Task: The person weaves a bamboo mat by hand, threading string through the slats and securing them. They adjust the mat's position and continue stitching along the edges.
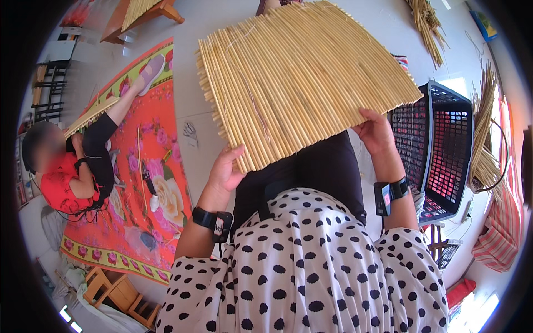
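Observation:
A mat of straw-coloured reed stalks point(300, 77), laid side by side and joined with thin thread, spreads out in front of me above my lap. My left hand point(226, 167) grips its near left corner, thumb on top. At the near right edge my right hand point(375, 130) is closed on the mat too, thumb over the upper face and the other fingers hidden beneath. Loose pale threads trail across the mat's surface. Its left side has uneven stalk ends.
A black plastic crate point(448, 150) stands at my right, near bundled stalks point(486, 139) in a basket. More stalks point(426, 28) lie at the far right. On the left, a person point(72, 177) sits on a red flowered floor cloth point(152, 222). Wooden stools point(119, 294) stand behind.

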`<state>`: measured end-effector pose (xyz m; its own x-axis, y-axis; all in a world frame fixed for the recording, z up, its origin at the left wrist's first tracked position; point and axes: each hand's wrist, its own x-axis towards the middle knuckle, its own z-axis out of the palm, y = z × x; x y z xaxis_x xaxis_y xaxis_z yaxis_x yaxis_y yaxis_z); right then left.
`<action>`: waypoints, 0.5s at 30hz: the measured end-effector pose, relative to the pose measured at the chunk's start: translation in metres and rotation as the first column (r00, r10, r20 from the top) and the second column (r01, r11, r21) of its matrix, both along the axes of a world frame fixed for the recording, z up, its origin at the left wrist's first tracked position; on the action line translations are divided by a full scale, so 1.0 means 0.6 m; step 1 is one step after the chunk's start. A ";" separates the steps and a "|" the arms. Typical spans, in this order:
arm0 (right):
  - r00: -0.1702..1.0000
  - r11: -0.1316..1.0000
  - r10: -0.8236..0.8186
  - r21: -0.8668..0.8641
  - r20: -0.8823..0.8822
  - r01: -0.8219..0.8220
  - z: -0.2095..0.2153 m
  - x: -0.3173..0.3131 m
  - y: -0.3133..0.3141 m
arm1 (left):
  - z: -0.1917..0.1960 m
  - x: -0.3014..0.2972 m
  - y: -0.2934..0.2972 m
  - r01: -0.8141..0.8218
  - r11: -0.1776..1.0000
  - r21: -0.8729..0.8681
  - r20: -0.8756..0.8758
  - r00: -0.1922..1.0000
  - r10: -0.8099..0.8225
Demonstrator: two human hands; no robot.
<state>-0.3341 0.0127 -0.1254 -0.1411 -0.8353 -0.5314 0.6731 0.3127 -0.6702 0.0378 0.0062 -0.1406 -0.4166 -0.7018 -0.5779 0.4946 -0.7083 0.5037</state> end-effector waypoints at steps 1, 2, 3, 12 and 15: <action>1.000 1.000 -0.017 0.009 0.001 0.017 0.002 -0.001 -0.003 | 0.002 -0.004 -0.002 -0.002 1.000 0.010 0.006 1.000 0.002; 1.000 1.000 -0.022 0.018 0.005 0.022 0.005 0.000 -0.003 | 0.010 -0.007 -0.003 -0.005 1.000 0.020 0.011 1.000 0.005; 1.000 0.999 -0.025 0.024 0.011 0.024 0.007 0.000 -0.004 | 0.021 -0.010 -0.004 -0.010 1.000 0.026 0.019 1.000 0.009; 1.000 1.000 0.019 0.000 -0.003 -0.019 -0.009 -0.007 0.005 | 0.028 0.012 0.018 -0.001 0.997 0.082 -0.013 1.000 0.002; 1.000 1.000 0.026 0.008 -0.013 -0.026 -0.012 -0.009 0.009 | 0.047 -0.005 0.020 0.015 1.000 0.025 0.075 0.997 -0.016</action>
